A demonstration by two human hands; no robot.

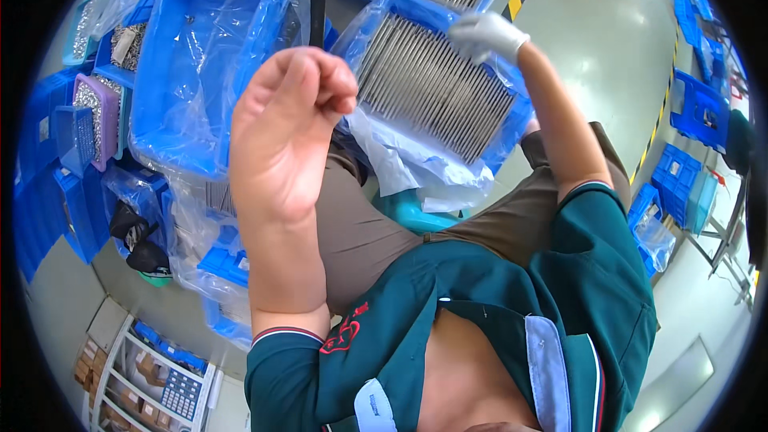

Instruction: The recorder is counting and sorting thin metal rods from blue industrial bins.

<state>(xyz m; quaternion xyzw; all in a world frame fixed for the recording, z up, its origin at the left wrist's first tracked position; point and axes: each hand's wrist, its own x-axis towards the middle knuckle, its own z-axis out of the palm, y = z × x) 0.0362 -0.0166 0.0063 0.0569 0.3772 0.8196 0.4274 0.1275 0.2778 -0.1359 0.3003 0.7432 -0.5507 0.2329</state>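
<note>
Head view shows the bare left hand (284,124) raised close to the lens, fingers curled into a loose fist that pinches the crinkled clear plastic liner (400,156). That liner wraps a blue plastic tray (436,84) of thin, shiny metal rods lying side by side. The white-gloved right hand (484,34) rests on the tray's far edge, fingers bent over rods and film there. An empty, lined blue bin (200,56) sits left.

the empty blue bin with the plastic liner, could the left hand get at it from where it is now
Probably yes. The left hand is raised with fingers curled, right beside the lined blue bin, whose open top has nothing over it. The gloved right hand is off at the tray of metal rods, out of the way.
</note>
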